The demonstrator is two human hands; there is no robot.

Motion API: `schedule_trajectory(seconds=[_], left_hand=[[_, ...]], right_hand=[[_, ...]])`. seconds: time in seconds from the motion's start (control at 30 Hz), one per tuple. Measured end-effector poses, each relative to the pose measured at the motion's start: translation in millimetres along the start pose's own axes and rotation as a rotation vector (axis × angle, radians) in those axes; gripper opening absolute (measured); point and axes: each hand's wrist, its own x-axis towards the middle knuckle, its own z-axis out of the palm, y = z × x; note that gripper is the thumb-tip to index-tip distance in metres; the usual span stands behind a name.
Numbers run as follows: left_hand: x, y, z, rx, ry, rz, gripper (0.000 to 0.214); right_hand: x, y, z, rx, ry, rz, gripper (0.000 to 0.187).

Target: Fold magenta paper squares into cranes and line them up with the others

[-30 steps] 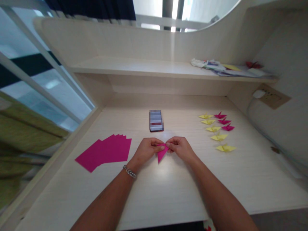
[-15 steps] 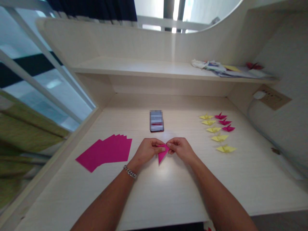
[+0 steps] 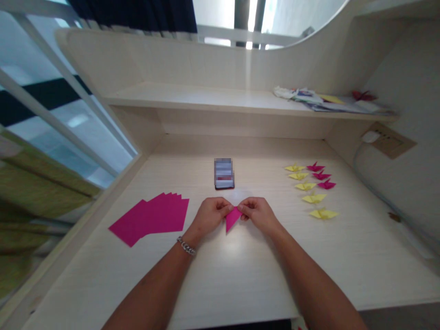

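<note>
Between my two hands is a small folded piece of pink origami paper (image 3: 233,221), its pointed end toward me. My left hand (image 3: 213,213) pinches its left upper edge with thumb and fingers. On the other side, my right hand (image 3: 257,211) grips the right corner the same way. My fingertips hide part of the upper folds. A fanned stack of pink paper sheets (image 3: 154,217) lies to the left of my left hand. Beyond my hands a phone (image 3: 224,174) rests on the desk, its screen blurred.
To the right stand several yellow paper cranes (image 3: 313,197) in a column, beside pink paper cranes (image 3: 321,175). A shelf (image 3: 206,98) runs across the back, with papers (image 3: 330,103) on its right. A cable (image 3: 369,183) hangs from the wall socket (image 3: 392,140).
My left thumb has shifted up slightly along the pink paper, whose visible outline is a bit different. Both hands otherwise stay where they were.
</note>
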Motion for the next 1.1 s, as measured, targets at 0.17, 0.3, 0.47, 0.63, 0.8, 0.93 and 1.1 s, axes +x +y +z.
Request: schedule_trajectory(seconds=[0.17,0.3,0.47,0.63,0.8,0.93,1.1], left_hand=[[1,-1,4.5,-0.071,0.021,0.041,0.023],[1,-5,5.5,-0.069,0.036,0.067,0.022],[-4,-1,4.5,0.13,0.06,0.141,0.018],[-10,8,3.1,0.246,-0.021,0.157,0.018],[-9,7,-0.6,0.206,-0.011,0.127,0.018],[-6,3,-10.9,0.14,0.02,0.098,0.017],[-1,1,-20.4,0.017,0.128,0.071,0.019]], right_hand=[[3,2,1,0.017,0.039,-0.011,0.018],[4,5,1,0.03,0.027,0.003,0.02],[-2,3,3,-0.168,-0.018,-0.091,0.017],[-8,-4,5,-0.339,-0.011,-0.177,0.015],[-9,-10,0,-0.294,-0.055,-0.102,0.015],[-9,-10,-18,-0.229,-0.114,-0.011,0.015],[-5,-4,-41,-0.135,0.019,0.028,0.009]])
